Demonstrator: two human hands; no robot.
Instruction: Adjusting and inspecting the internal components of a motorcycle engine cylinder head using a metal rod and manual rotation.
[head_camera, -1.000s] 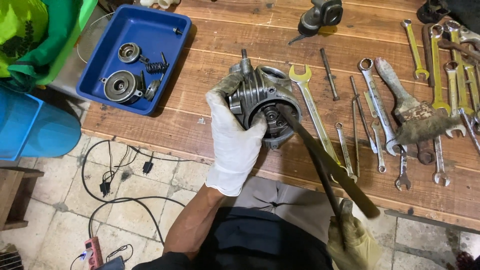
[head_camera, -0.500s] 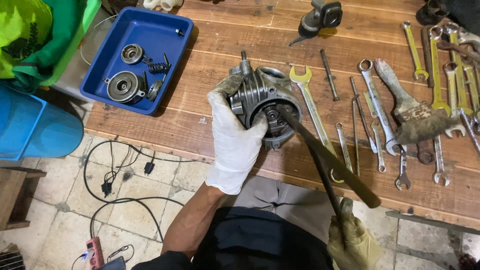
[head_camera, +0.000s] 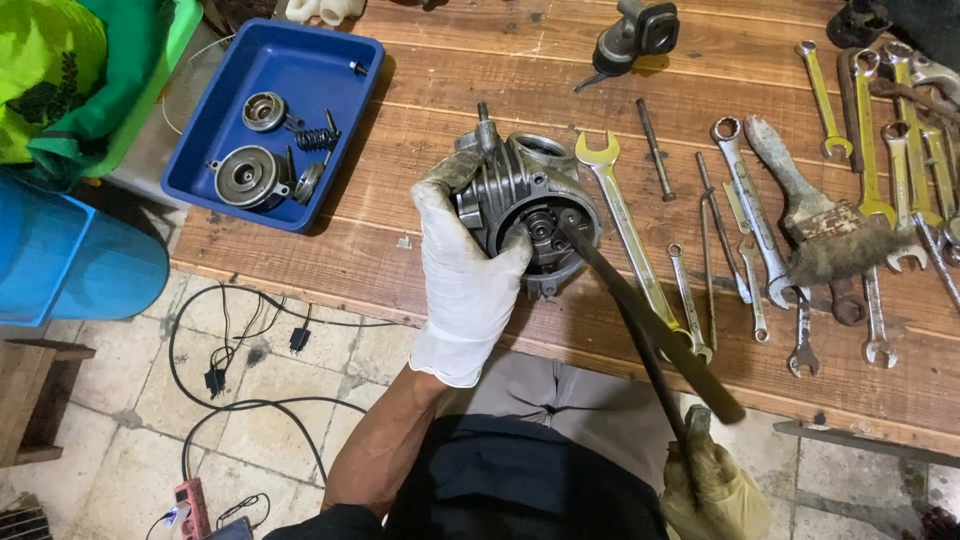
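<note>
The left hand (head_camera: 465, 280), in a white glove, is clamped around the side of a grey finned metal engine part (head_camera: 520, 200), holding it just above the near edge of the wooden workbench (head_camera: 400, 150), about midway along it. The right hand (head_camera: 715, 485), in a dirty yellowish glove, sits below that near edge with its fingers closed on the handle of a long dark tool (head_camera: 640, 310), whose tip rests in the round opening of the engine part. A blue plastic tray (head_camera: 300, 70) sits at the bench's left end, holding round metal parts and a coil spring (head_camera: 315, 138). Just right of the engine part lies a yellowish open-ended wrench (head_camera: 625, 240); further right is a worn brush (head_camera: 815, 215), with more wrenches toward the right end. Off the bench's left edge stand a blue container (head_camera: 70, 260) and a green bin (head_camera: 130, 90).
</note>
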